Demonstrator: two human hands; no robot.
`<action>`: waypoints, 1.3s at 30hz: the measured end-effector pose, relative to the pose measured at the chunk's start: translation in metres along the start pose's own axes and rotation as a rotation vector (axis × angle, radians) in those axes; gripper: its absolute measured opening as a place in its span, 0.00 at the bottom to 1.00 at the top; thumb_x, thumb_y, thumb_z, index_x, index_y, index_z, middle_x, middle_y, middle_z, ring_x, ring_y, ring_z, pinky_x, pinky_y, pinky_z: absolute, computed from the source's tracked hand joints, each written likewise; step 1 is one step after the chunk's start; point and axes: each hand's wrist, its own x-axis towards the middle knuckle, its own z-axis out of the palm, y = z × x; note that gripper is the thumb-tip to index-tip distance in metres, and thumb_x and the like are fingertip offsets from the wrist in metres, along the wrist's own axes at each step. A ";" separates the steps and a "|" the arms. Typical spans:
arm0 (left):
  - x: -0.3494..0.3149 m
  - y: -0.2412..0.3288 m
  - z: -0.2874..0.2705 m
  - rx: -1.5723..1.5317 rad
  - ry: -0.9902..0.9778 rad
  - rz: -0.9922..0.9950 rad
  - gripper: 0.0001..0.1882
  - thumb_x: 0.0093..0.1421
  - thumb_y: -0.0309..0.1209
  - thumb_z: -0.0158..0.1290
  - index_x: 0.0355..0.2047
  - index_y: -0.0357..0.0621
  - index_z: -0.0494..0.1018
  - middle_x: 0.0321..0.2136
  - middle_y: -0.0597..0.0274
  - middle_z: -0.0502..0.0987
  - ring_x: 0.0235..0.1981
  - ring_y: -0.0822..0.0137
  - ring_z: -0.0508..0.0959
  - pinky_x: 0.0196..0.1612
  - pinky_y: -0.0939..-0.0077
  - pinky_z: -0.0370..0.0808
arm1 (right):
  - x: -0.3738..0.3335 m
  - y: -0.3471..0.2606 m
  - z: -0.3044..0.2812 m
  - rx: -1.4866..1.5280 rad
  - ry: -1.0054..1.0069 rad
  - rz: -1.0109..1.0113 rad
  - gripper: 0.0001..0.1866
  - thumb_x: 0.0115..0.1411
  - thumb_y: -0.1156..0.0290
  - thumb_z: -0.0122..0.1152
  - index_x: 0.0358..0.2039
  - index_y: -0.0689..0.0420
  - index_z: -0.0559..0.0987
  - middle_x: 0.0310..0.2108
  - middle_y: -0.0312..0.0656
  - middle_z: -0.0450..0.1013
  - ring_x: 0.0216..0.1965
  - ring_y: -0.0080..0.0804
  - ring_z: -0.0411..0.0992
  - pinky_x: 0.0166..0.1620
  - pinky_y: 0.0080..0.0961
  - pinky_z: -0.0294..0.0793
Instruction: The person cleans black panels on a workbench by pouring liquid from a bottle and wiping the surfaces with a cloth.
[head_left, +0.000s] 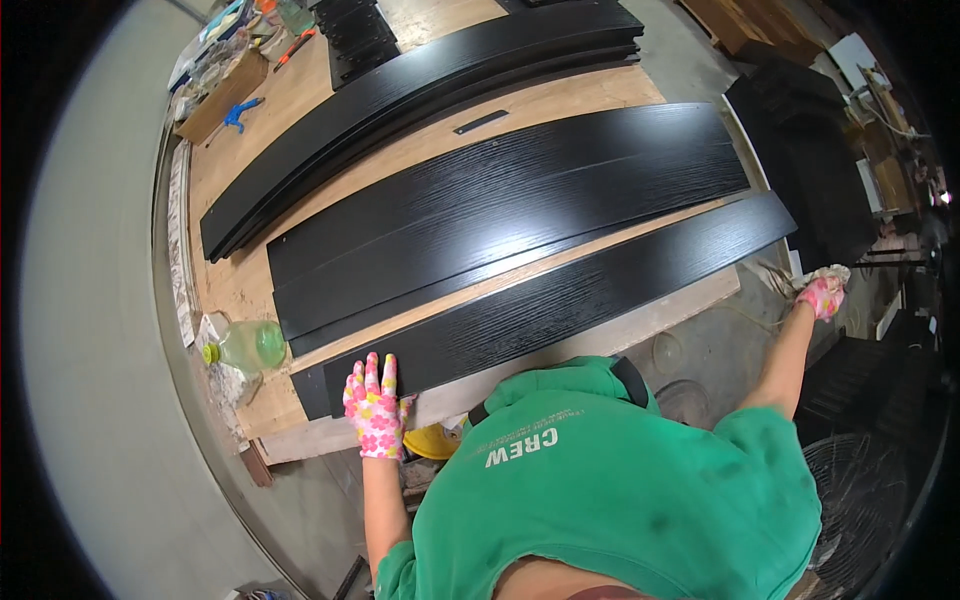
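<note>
Lt wood tbl w/ blk boards, grn btl, blue tool

Two gloved hands in view now, one rag, and at least three piles of black boards! Add one yellow-capped bottle, one blue tool, one small black strip, one green shirt.

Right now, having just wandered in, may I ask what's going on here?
A person in a green top has their gloved left hand on the nearest long black board, at its left end. Their gloved right hand grips what looks like a pale cloth, out beyond the right end. More black boards lie farther back.
</note>
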 end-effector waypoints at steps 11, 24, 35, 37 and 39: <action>0.043 0.014 -0.024 -0.166 -0.053 0.037 0.58 0.28 0.52 0.69 0.60 0.42 0.57 0.62 0.50 0.55 0.64 0.51 0.52 0.65 0.56 0.46 | -0.301 -0.188 -0.002 -0.430 -2.266 -0.840 0.13 0.56 0.60 0.59 0.36 0.54 0.78 0.37 0.41 0.75 0.38 0.39 0.73 0.38 0.31 0.73; 0.057 0.011 -0.058 -0.279 -0.103 0.177 0.54 0.26 0.42 0.68 0.59 0.53 0.60 0.52 0.48 0.60 0.56 0.48 0.58 0.59 0.53 0.54 | -0.272 -0.089 -0.013 -0.363 -1.266 0.856 0.30 0.60 0.42 0.48 0.26 0.61 0.79 0.24 0.41 0.75 0.25 0.29 0.73 0.31 0.26 0.74; 0.130 -0.049 -0.064 -0.163 -0.021 0.236 0.58 0.21 0.32 0.66 0.60 0.49 0.58 0.54 0.47 0.60 0.57 0.46 0.58 0.61 0.59 0.56 | -0.346 -0.078 0.015 0.078 -1.269 0.688 0.13 0.61 0.60 0.57 0.26 0.56 0.74 0.22 0.36 0.72 0.22 0.25 0.71 0.27 0.24 0.74; 0.133 -0.051 -0.051 -0.175 -0.061 0.191 0.58 0.21 0.33 0.67 0.60 0.51 0.56 0.55 0.47 0.60 0.57 0.47 0.58 0.62 0.60 0.56 | -0.354 -0.094 0.016 0.101 -1.237 0.715 0.15 0.61 0.59 0.55 0.30 0.59 0.75 0.28 0.39 0.73 0.29 0.27 0.71 0.35 0.24 0.72; 0.133 -0.049 -0.047 -0.158 -0.080 0.153 0.58 0.24 0.35 0.68 0.61 0.51 0.57 0.56 0.48 0.60 0.58 0.49 0.59 0.62 0.60 0.56 | -0.353 -0.076 0.016 0.066 -1.307 0.356 0.18 0.63 0.59 0.51 0.36 0.63 0.76 0.30 0.43 0.75 0.32 0.29 0.71 0.39 0.26 0.70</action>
